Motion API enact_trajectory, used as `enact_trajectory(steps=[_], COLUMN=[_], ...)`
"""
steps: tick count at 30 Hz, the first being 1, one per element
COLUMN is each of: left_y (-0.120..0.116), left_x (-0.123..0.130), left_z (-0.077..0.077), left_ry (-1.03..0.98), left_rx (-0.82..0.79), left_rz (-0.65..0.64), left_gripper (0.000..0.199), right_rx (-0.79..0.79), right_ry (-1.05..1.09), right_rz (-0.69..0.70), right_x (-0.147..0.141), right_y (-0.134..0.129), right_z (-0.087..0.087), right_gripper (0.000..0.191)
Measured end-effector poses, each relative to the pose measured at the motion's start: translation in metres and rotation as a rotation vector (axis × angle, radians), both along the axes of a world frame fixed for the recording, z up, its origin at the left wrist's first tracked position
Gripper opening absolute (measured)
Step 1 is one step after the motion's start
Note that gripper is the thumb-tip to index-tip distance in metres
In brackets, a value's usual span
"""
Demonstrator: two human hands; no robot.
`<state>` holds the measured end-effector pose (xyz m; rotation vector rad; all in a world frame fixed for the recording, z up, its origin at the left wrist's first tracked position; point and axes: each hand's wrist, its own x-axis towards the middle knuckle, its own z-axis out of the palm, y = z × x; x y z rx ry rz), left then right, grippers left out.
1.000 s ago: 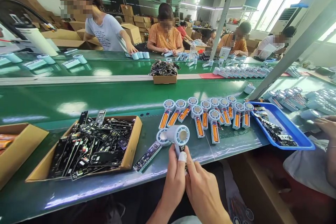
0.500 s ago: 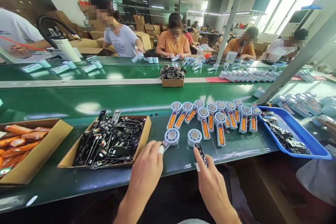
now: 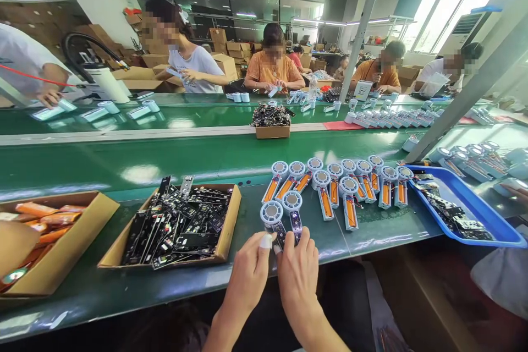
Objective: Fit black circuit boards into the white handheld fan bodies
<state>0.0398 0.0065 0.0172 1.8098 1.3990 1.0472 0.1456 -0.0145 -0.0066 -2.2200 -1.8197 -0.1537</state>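
Two light-blue handheld fans lie before me, a near-left fan (image 3: 271, 212) and a second fan (image 3: 292, 201) just behind it to the right. Dark circuit boards show on their handles, one board (image 3: 279, 232) on the near-left fan and another board (image 3: 296, 224) on the second. My left hand (image 3: 247, 269) is closed at the lower end of the near-left fan, with a white cover on one fingertip. My right hand (image 3: 300, 267) curls over the lower ends of the handles, its fingers closed; the handle ends are hidden beneath it.
A cardboard box (image 3: 233, 220) of circuit boards stands left, beside a box (image 3: 88, 225) of orange cells with someone's arm over it. Several fans with orange cells (image 3: 325, 203) lie behind my hands. A blue tray (image 3: 505, 234) sits right. Co-workers sit across the green bench (image 3: 198, 157).
My hands have come together, and the two fans now lie close side by side. The right fan has moved left. An arm has appeared over the orange cells.
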Motion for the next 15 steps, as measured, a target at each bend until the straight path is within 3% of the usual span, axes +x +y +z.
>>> enact_trajectory(steps=[2,4,6,8,10,13,15], left_y=[-0.005,-0.011,-0.015,-0.014,-0.007,0.009,0.017], left_x=[-0.008,-0.019,-0.028,-0.03,-0.023,-0.007,0.001], left_z=[0.0,-0.002,-0.007,-0.015,-0.023,-0.03,-0.032], left_ry=[-0.09,-0.186,-0.235,-0.222,-0.164,-0.03,0.054], left_rx=[-0.001,0.038,0.102,0.168,0.223,0.253,0.229], left_rz=[0.028,0.089,0.14,0.14,0.084,-0.027,-0.063], left_gripper=[0.053,0.053,0.053,0.05,0.045,0.041,0.04], right_rx=[0.027,0.057,0.03,-0.022,-0.031,-0.138,-0.149], right_ry=[0.016,0.102,0.273,0.392,0.341,0.076,0.025], right_rz=[0.065,0.222,0.403,0.502,0.443,0.176,0.114], right_x=[0.016,0.044,0.078,0.112,0.137,0.156,0.16], right_y=[-0.01,-0.025,-0.034,-0.021,0.019,0.118,0.184], right_z=[-0.003,0.003,0.023,0.053,0.088,0.134,0.151], right_gripper=[0.019,0.02,0.022,0.018,0.022,0.026,0.03])
